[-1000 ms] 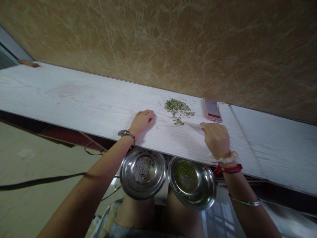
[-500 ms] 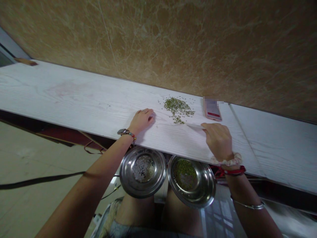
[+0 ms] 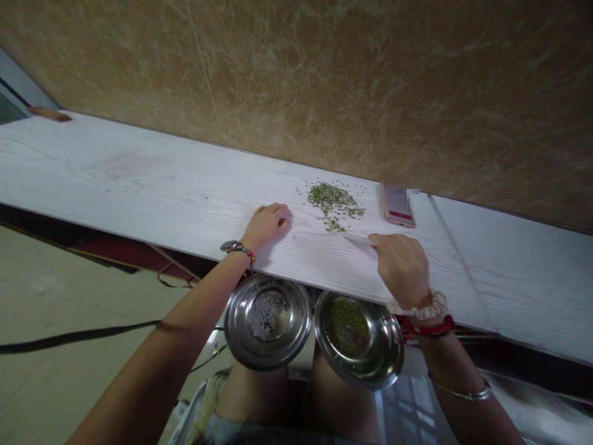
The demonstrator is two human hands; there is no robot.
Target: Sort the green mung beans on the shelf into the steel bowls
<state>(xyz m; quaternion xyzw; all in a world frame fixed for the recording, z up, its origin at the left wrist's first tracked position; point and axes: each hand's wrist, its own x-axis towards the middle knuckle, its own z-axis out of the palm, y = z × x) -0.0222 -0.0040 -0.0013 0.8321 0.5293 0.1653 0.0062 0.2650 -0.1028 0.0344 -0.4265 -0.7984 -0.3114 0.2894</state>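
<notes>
Right hand, centre right: fingers clamped on thin pale flat piece, likely end-held so tip sits near small green beans, centre. Left hand curled on white wood-grain shelf; finger hold unclear. Round metal bowls lower centre, presumably for reach.

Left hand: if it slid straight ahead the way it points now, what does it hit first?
Likely the stray grains at the left edge of the green grains. The left hand appears to rest on the same white counter; its curled fingers make the exact line approximate.
</notes>
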